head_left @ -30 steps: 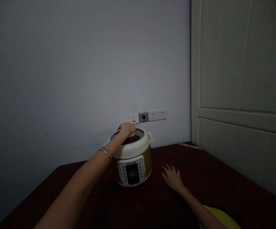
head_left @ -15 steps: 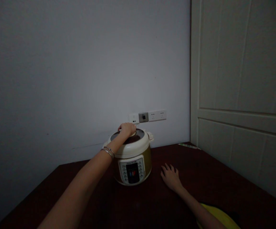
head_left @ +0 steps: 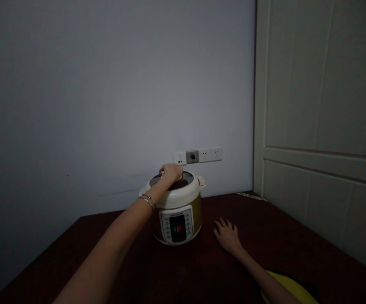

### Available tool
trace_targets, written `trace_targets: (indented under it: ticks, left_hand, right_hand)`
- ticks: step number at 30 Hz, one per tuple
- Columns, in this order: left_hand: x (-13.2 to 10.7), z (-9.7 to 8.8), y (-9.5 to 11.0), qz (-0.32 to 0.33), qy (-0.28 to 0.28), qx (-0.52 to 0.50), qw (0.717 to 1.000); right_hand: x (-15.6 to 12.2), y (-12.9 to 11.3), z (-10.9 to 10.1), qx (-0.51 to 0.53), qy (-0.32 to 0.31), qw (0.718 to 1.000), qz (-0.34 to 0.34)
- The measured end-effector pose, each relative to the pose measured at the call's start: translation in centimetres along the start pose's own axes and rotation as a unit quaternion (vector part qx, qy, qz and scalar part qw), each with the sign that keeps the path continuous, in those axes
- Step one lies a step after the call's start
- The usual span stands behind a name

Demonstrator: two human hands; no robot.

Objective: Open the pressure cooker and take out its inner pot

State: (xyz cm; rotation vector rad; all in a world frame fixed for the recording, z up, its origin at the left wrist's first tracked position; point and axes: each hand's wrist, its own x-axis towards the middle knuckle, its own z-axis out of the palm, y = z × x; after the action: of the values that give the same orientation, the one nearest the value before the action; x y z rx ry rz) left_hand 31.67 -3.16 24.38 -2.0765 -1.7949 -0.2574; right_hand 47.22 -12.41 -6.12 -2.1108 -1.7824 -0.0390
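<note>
Step in hand, prob.: a hold on the lid (head_left: 187, 194) of the cooker (head_left: 179, 207), which sits upright on the table (head_left: 176, 272), approx. 6 o'clock in view, lid on. L hand (head_left: 172, 171) is curled round the top handle (head_left: 179, 177), fingers partly hidden. R hand (head_left: 227, 237) lies palm-down, fingers spread, at cooker's 4 o'clock, not touching it. Any lid turn/lift would call for firm L grip, w/ R bracing the cooker.

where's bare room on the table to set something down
Bare tabletop: left of the left forearm, narrowly between the cooker and right hand, and from that hand toward the panelled door. Crowded: the cooker, under the left hand; lower right, by the yellow item.
</note>
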Motion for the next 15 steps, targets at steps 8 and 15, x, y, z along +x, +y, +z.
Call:
trace_targets:
  ticks: [8, 15]
  left_hand:
    - [-0.3, 0.2, -0.3, -0.041, 0.006, -0.048, 0.998]
    - [0.9, 0.5, -1.8, -0.032, -0.033, -0.103, 0.994]
  right_hand:
    - [-0.3, -0.1, -0.1, 0.001, 0.007, 1.000, -0.003]
    - [0.0, -0.1, -0.5, 0.044, -0.049, 0.998, -0.002]
